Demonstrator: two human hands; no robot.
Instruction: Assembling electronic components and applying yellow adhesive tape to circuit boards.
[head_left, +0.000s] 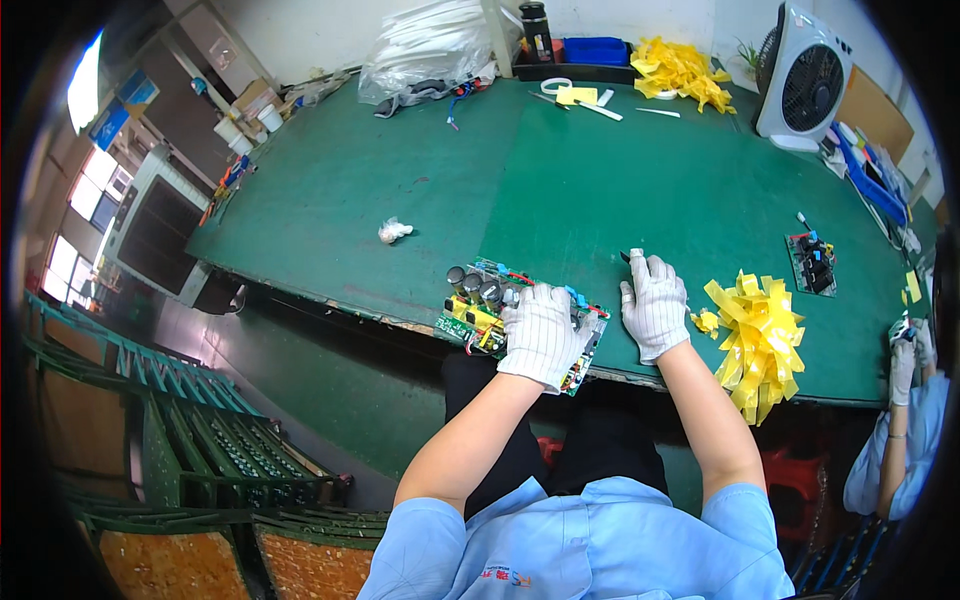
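A populated circuit board [462,318] lies at the table's near edge, partly overhanging it. It carries dark round capacitors, yellow parts and several wires. My left hand [545,335], in a white striped glove, grips the board from above and hides its middle. To the right of the board, my gloved right hand [655,305] rests on the green table with its fingers stretched forward and thumb apart. A small dark thing [625,257] shows beside its index fingertip; its kind is unclear. Close by on the right is a heap of yellow tape strips [757,345].
Another circuit board [811,263] lies farther right, near a co-worker's gloved hand [902,365]. A crumpled white scrap [394,230] sits left of centre. Along the back are a plastic bag of white strips [425,50], more yellow strips [680,75] and a fan [805,80].
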